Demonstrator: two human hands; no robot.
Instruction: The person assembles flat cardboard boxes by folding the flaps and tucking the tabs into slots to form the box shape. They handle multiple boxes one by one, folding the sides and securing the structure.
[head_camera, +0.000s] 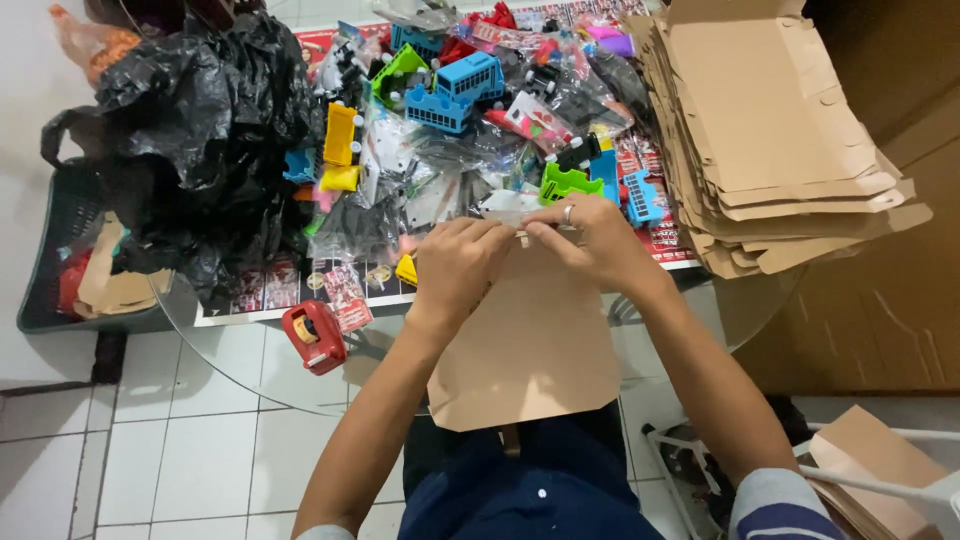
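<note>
Two hands pinching cardboard piece, grip seemingly hidden

Even, fairly bright indoor light is falling from above, leaving the scene without harsh contrast. Soft sheen is gleaming on the crumpled black plastic bag at ten o'clock and on the clear wrappers of the toy vehicles at twelve o'clock. The stack of flat cardboard blanks at two o'clock is showing crisp edges, while the area behind it is sinking into dull brown shade. Faint shadow is lying on the white floor tiles at eight o'clock beneath the glass tabletop rim. The wide lens is bowing lines near the borders, and the left hand and right hand are looking slightly soft.
</note>
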